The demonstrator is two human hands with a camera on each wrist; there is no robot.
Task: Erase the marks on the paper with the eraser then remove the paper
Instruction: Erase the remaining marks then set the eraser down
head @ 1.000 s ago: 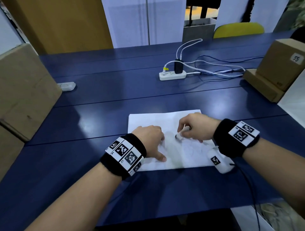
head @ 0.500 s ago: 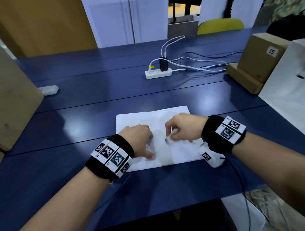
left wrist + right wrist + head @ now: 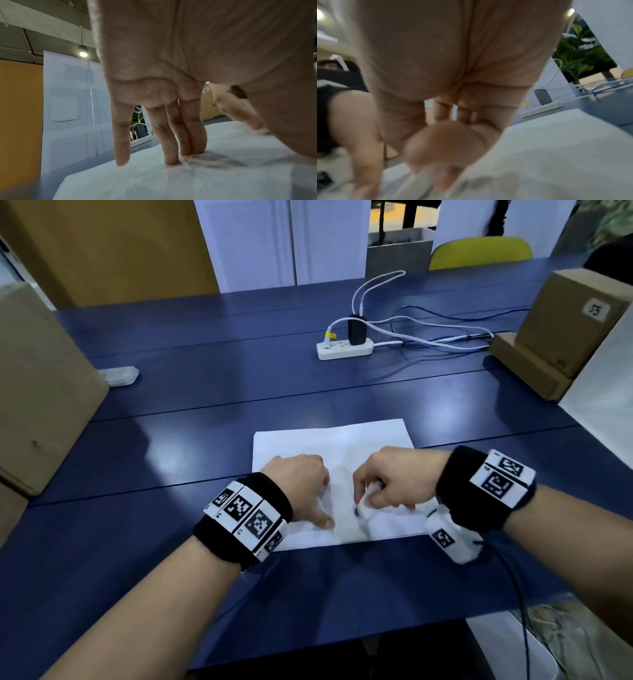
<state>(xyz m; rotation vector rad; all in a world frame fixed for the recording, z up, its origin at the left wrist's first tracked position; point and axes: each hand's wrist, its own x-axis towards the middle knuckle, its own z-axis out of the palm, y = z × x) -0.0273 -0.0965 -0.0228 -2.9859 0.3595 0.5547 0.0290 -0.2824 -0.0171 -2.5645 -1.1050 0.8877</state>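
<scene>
Nearest, both forearms with black wristbands reach onto the blue table [image 3: 205,412]. Left hand [image 3: 301,484] rests on the white paper [image 3: 329,440], straight fingers [image 3: 171,142] pressing down with tips on the sheet, holding nothing. Right hand [image 3: 394,477] just beside it, fingers curled, pinching a white eraser [image 3: 368,496] whose tip touches the paper mid-sheet; right wrist view is blurred. Paper lies flat near the table's front edge. Farther back: white power strip [image 3: 344,349] with cables, cardboard boxes [image 3: 575,316] at right.
</scene>
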